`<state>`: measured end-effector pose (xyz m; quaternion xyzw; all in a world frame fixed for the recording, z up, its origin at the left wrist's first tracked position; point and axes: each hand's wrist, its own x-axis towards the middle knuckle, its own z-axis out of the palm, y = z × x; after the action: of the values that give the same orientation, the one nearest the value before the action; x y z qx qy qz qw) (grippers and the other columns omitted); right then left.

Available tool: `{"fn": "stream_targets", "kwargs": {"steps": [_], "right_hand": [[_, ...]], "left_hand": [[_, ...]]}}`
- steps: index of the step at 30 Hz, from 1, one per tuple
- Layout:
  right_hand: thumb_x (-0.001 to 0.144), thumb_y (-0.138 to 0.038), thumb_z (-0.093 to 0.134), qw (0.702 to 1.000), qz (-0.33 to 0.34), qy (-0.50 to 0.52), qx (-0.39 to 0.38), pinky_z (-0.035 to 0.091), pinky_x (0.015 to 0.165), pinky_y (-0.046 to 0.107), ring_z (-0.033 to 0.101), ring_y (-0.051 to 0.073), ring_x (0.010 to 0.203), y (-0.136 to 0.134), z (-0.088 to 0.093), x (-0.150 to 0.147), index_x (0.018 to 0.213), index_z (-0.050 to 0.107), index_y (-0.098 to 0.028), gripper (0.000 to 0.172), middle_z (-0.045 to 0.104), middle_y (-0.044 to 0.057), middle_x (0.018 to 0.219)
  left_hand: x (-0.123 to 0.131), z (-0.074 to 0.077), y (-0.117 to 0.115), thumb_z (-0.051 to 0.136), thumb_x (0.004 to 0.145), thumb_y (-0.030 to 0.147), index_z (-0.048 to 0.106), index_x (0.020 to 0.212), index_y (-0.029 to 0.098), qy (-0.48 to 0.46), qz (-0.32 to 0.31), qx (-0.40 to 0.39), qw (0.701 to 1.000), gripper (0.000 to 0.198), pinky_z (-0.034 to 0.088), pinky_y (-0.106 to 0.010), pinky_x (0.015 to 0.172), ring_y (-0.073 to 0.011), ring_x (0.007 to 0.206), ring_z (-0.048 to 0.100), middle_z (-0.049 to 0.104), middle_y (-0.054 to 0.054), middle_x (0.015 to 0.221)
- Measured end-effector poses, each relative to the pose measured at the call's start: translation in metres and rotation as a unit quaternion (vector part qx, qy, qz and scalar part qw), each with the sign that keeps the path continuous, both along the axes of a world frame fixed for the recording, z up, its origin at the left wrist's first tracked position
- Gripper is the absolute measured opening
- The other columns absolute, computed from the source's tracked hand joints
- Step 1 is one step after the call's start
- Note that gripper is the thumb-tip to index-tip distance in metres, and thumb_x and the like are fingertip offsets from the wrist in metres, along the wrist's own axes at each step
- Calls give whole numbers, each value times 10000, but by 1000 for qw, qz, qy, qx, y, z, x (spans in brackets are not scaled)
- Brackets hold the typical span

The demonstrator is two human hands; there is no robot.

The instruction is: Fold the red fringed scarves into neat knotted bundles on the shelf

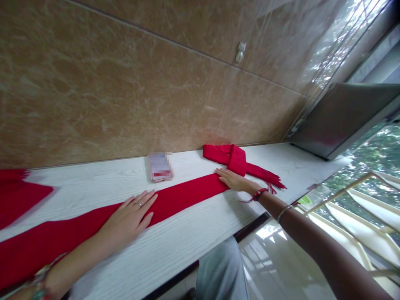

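A long red scarf (184, 193) lies stretched along a white wood-grain counter (193, 233). My left hand (129, 218) rests flat on the scarf near its middle, fingers spread and a ring on one finger. Further along, my right hand (233, 180) presses flat on the scarf's far end, with a red string bracelet and a metal bangle on that wrist. Just beyond the right hand sits a second red scarf (239, 160), folded and knotted, its fringe pointing toward the counter edge.
A small blurred card packet (160, 167) lies by the brown marble wall (125, 83). More red cloth (18, 196) sits at the far left. An open window frame (343, 121) stands at the counter's far end; my grey-trousered knee (223, 271) shows below the counter edge.
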<state>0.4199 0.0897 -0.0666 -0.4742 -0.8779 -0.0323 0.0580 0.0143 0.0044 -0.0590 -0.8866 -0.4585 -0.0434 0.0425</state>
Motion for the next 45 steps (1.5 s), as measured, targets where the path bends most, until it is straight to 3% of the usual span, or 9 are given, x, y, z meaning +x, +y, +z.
{"fn": "stream_targets", "kwargs": {"steps": [3,8,17,21,24,28,38,42,45], "right_hand": [[910,-299,271,1000,14,23,13,325,1024,408,395,237,1205,-6,21,0,1183,502,-57,432,505,158,1236],[910,-318,274,997,-2,54,49,332,1020,400,384,231,1214,-19,48,-27,1237,443,-70,445,460,148,1283],[900,-385,312,990,135,25,-18,247,1053,383,262,202,1281,-37,18,-146,1314,351,-111,498,356,130,1364],[917,-400,236,983,172,32,-52,215,1054,411,272,177,1277,-42,16,-171,1348,289,-163,495,339,93,1380],[919,-416,202,988,144,28,-59,213,1048,428,277,178,1274,-39,14,-156,1356,270,-193,496,330,76,1387],[917,-426,183,995,82,20,-56,225,1041,434,260,181,1282,-25,7,-109,1355,273,-215,495,313,66,1397],[913,-407,163,999,-30,21,-15,282,1034,413,318,208,1256,-14,-8,-19,1321,348,-123,530,360,128,1359],[913,-370,200,999,-35,-4,10,301,1001,480,339,244,1241,-19,-5,-23,1298,380,-121,493,396,159,1329],[910,-356,233,999,-14,8,50,237,1010,533,279,273,1268,-28,8,-66,1284,381,-72,492,394,195,1322]], "left_hand": [[1,-1,0,258,863,373,349,1323,174,-8,5,13,1000,509,276,-390,1021,-199,1256,326,330,-26,1378],[-1,-4,-1,272,861,366,347,1323,169,-16,7,27,999,508,285,-402,1014,-200,1252,333,334,-37,1376],[0,-4,-7,301,864,341,428,1271,151,-19,-6,65,998,468,301,-390,1002,-208,1224,377,396,-78,1340],[-2,-8,-8,301,869,355,423,1273,149,-38,7,75,996,470,313,-396,989,-214,1208,398,419,-85,1328],[-3,-9,-11,301,867,377,434,1265,149,-46,16,81,996,478,312,-407,985,-228,1201,406,417,-96,1328],[-2,-5,-15,307,863,382,418,1277,143,-32,22,57,998,491,296,-401,997,-227,1222,379,390,-94,1345],[-11,2,-27,285,877,390,317,1336,156,0,4,-4,1000,516,227,-376,1034,-208,1289,252,284,-66,1399],[-12,1,-31,291,878,386,333,1327,162,-20,11,-3,1000,503,228,-374,1032,-205,1285,262,313,-68,1390],[-12,0,-32,302,878,396,346,1320,165,-33,9,4,999,501,233,-370,1031,-207,1281,271,316,-75,1389]]}}
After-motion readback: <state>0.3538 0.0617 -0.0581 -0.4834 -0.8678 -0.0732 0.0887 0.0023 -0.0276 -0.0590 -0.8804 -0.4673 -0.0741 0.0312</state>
